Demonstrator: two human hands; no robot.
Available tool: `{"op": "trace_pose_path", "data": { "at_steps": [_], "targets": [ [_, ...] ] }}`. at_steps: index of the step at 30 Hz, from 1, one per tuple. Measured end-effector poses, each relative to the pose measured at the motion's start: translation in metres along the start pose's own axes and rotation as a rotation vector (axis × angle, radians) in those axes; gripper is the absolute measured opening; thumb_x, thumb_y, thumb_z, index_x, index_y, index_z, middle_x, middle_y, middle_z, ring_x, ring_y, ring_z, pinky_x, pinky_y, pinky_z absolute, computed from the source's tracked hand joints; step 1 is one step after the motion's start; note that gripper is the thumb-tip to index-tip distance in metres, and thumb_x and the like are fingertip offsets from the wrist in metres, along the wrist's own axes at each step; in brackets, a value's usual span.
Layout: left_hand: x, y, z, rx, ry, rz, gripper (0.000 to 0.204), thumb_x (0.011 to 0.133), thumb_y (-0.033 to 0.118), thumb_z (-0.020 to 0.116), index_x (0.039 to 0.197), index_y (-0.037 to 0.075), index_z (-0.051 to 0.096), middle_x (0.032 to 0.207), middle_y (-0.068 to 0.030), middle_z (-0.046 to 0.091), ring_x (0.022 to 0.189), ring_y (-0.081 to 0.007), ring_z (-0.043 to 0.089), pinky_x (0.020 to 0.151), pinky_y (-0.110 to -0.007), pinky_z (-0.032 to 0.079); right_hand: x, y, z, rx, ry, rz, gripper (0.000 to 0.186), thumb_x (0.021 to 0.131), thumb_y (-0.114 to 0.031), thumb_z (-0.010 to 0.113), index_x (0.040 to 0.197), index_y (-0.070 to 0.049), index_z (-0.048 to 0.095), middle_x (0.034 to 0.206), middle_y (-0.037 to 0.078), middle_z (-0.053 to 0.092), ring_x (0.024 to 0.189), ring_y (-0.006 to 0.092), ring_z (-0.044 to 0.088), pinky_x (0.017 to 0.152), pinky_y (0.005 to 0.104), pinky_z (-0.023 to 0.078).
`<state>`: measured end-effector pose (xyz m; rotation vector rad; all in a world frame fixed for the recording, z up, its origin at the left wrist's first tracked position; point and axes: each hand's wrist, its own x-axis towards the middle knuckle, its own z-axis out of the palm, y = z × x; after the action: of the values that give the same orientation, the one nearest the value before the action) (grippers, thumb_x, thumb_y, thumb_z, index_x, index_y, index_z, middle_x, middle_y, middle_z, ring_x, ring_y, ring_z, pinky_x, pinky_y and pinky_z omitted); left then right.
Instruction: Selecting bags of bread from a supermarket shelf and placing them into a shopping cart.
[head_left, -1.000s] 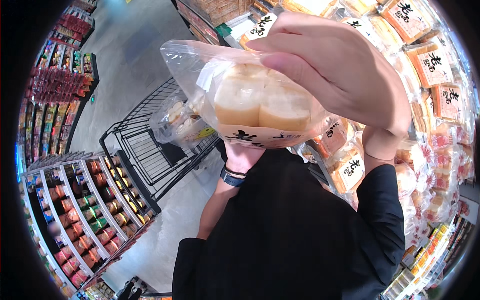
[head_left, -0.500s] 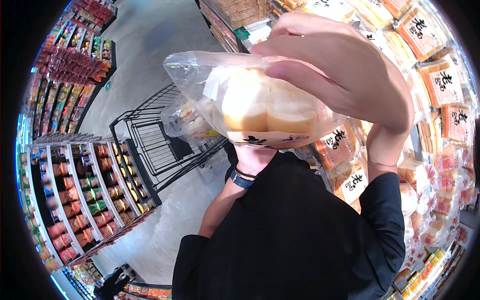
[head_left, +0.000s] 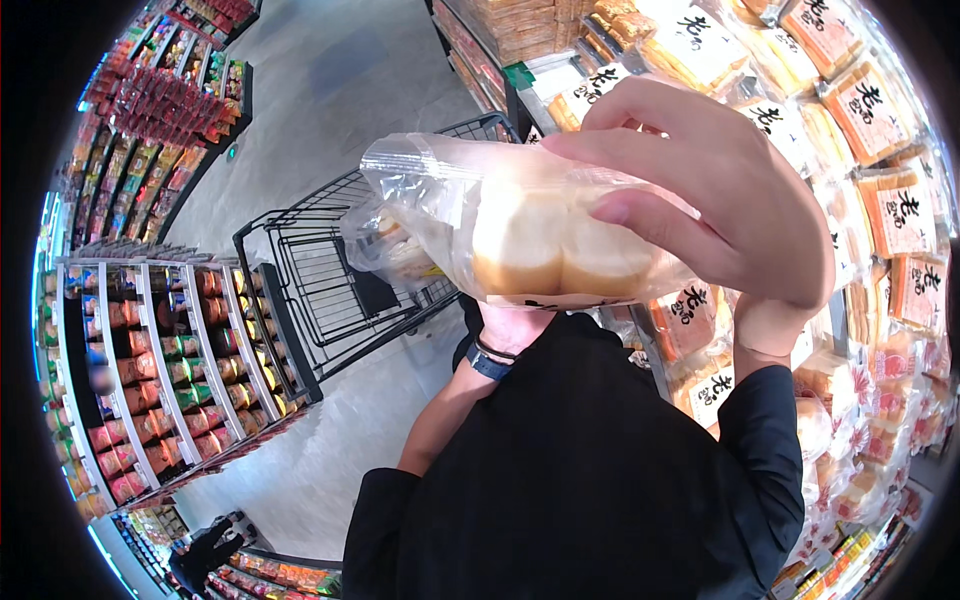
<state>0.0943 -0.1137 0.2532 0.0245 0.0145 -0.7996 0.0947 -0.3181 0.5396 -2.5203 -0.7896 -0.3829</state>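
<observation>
A clear plastic bag of bread [head_left: 520, 235] is held up in front of my chest, with pale, golden-edged pieces showing through the film. My left hand [head_left: 512, 325] is under the bag and supports it from below; its fingers are hidden behind the package. Dark bands circle that wrist. From the right, my right hand [head_left: 700, 190] reaches over the bag's top and right end. Its thumb lies across the front of the film and its forefinger along the upper edge. The sealed left end of the bag sticks out free.
A black wire shopping cart [head_left: 330, 260] stands to the left, with a clear-wrapped package [head_left: 400, 250] at its near side. Packaged breads [head_left: 880, 215] crowd the display on the right. Shelves of cups [head_left: 170, 370] line the left. A person in dark clothes [head_left: 210, 550] is at the lower left.
The bag and my right hand have shifted slightly right and down in the picture. The thumb and forefinger are a little further apart. My left hand stays under the bag.
</observation>
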Motion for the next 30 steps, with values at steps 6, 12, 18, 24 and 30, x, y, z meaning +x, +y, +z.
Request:
{"op": "trace_pose_path", "data": {
  "at_steps": [6, 12, 18, 24, 30],
  "targets": [
    [-0.006, 0.029, -0.021, -0.06, 0.008, 0.005, 0.074, 0.098, 0.068, 0.042, 0.15, 0.016, 0.044, 0.154, -0.0081, 0.048, 0.144, -0.0326, 0.042, 0.122, -0.057, 0.027, 0.031, 0.001, 0.017, 0.041, -0.036, -0.02, 0.033, 0.092, -0.017, 0.067, 0.119, 0.002, 0.071, 0.102, 0.016, 0.064, 0.089, 0.0336, 0.063, 0.077, 0.0395, 0.051],
    [-0.006, 0.06, -0.019, 0.105, 0.125, 0.047, 0.074, 0.097, 0.067, 0.043, 0.15, 0.016, 0.046, 0.155, -0.0064, 0.047, 0.144, -0.0308, 0.041, 0.122, -0.056, 0.027, 0.073, 0.015, 0.043, 0.06, -0.057, -0.118, 0.028, 0.096, -0.016, 0.065, 0.117, 0.001, 0.072, 0.101, 0.015, 0.066, 0.088, 0.0324, 0.062, 0.076, 0.039, 0.05],
    [0.002, 0.091, -0.023, 0.069, 0.095, 0.073, 0.076, 0.096, 0.07, 0.043, 0.151, 0.017, 0.046, 0.156, -0.0053, 0.047, 0.144, -0.0289, 0.042, 0.123, -0.054, 0.027, 0.112, 0.022, 0.064, -0.015, -0.086, -0.13, 0.024, 0.096, -0.017, 0.067, 0.111, 0.001, 0.073, 0.099, 0.013, 0.067, 0.091, 0.0323, 0.063, 0.077, 0.04, 0.05],
    [0.013, 0.118, -0.03, 0.011, 0.302, 0.094, 0.076, 0.097, 0.069, 0.041, 0.151, 0.016, 0.045, 0.155, -0.0056, 0.048, 0.143, -0.0287, 0.043, 0.12, -0.052, 0.031, 0.133, 0.028, 0.09, -0.072, -0.045, -0.022, 0.024, 0.089, -0.019, 0.075, 0.108, -0.003, 0.074, 0.098, 0.012, 0.068, 0.09, 0.0327, 0.064, 0.075, 0.0392, 0.051],
    [0.029, 0.147, -0.031, 0.052, 0.317, 0.063, 0.074, 0.099, 0.068, 0.04, 0.153, 0.017, 0.043, 0.157, -0.0058, 0.046, 0.145, -0.0298, 0.042, 0.12, -0.055, 0.031, 0.154, 0.035, 0.122, -0.113, -0.059, 0.098, 0.013, 0.086, -0.016, 0.074, 0.089, -0.004, 0.073, 0.087, 0.01, 0.066, 0.081, 0.0309, 0.064, 0.07, 0.0397, 0.052]
  ]
}}
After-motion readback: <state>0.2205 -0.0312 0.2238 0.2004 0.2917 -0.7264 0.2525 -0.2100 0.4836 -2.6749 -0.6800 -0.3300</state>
